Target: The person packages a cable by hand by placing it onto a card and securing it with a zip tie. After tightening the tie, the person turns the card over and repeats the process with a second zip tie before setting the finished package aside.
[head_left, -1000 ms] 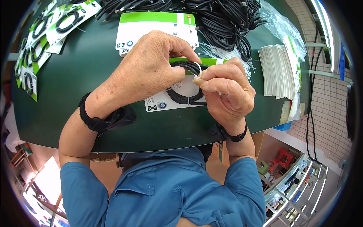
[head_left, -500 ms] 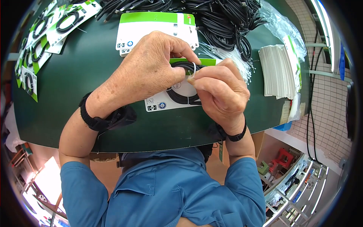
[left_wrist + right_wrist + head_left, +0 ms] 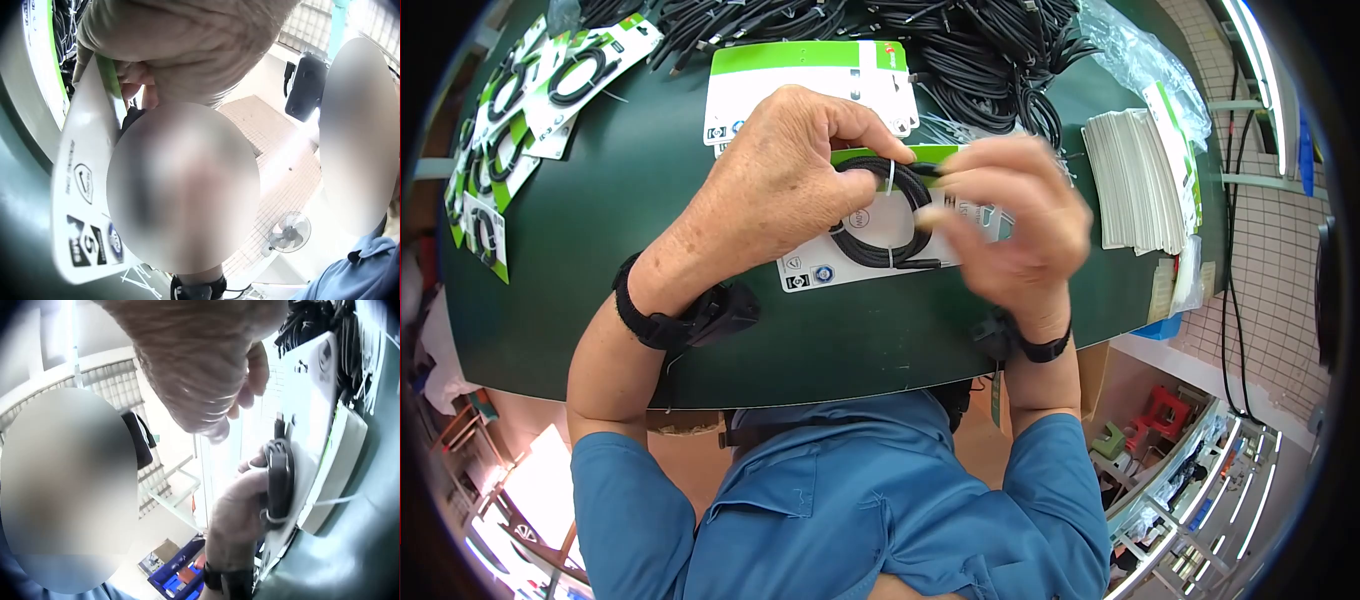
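In the head view a black cable coil (image 3: 868, 252) lies against a white and green card (image 3: 975, 225). My left hand (image 3: 785, 175) grips coil and card at their upper left, thumb inside the loop. A white tie (image 3: 890, 178) goes round the top of the coil, another round its bottom. Just right of the coil, my blurred right hand (image 3: 1025, 225) has its fingers apart and holds nothing visible. The right wrist view shows the coil (image 3: 281, 481) edge-on in my left hand (image 3: 234, 512), below my right hand (image 3: 200, 369). The card (image 3: 81, 206) stands tilted in the left wrist view.
Carded cables (image 3: 578, 78) lie at the far left. Behind my hands are flat cards (image 3: 800, 72) and a heap of black cables (image 3: 990, 75), with loose white ties (image 3: 940, 128) beside it. At the right stand a card stack (image 3: 1135, 185) and clear plastic (image 3: 1135, 55).
My right hand has let go of the white tie at the coil's top and moved right, its fingers spreading. My left hand keeps its grip on coil and card, which have shifted slightly left in view.
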Available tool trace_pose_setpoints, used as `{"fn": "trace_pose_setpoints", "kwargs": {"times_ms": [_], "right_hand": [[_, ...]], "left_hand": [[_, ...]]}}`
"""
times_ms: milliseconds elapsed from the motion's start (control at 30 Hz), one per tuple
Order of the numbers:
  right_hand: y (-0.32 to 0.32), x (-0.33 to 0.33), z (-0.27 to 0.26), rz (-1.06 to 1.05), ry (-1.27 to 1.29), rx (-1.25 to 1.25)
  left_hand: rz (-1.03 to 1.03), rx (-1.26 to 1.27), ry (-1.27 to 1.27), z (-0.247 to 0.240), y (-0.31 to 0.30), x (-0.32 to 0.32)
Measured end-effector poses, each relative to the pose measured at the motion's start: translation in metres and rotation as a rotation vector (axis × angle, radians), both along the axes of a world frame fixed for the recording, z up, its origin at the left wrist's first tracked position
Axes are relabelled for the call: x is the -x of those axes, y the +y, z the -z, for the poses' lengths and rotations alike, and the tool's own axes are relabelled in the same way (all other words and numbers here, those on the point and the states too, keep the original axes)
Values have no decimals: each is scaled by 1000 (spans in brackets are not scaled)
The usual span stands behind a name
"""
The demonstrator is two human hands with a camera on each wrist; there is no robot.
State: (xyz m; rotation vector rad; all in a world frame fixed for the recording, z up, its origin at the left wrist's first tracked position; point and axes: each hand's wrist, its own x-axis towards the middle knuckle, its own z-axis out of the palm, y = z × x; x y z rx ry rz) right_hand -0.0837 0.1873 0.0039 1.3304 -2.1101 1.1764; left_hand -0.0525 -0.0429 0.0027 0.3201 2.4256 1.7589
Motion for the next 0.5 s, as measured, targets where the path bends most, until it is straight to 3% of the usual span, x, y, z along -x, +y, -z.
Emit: {"fn": "trace_pose_setpoints", "kwargs": {"times_ms": [100, 133, 233, 267, 333, 367, 433, 467, 500], "right_hand": [[12, 13, 1, 193, -233, 433], [18, 19, 4, 198, -230, 441], [26, 30, 10, 304, -796, 432], [28, 28, 13, 307, -790, 448], [23, 20, 16, 29, -900, 133], [21, 13, 24, 33, -891, 154], [17, -1, 48, -257, -1228, 400], [19, -2, 56, -254, -1216, 424], [19, -2, 59, -217, -909, 263]], "left_hand": [[0, -37, -59, -3, -1, 0], [0, -55, -87, -4, -1, 1], [-7, -193, -59, -5, 0, 0], [-12, -264, -45, -5, 0, 0], [-5, -274, -72, -10, -2, 0], [-9, -297, -109, -12, -3, -1], [5, -301, -141, -15, -3, 0], [-6, -296, -111, -15, -3, 0], [-18, -293, -82, -14, -2, 0]]}}
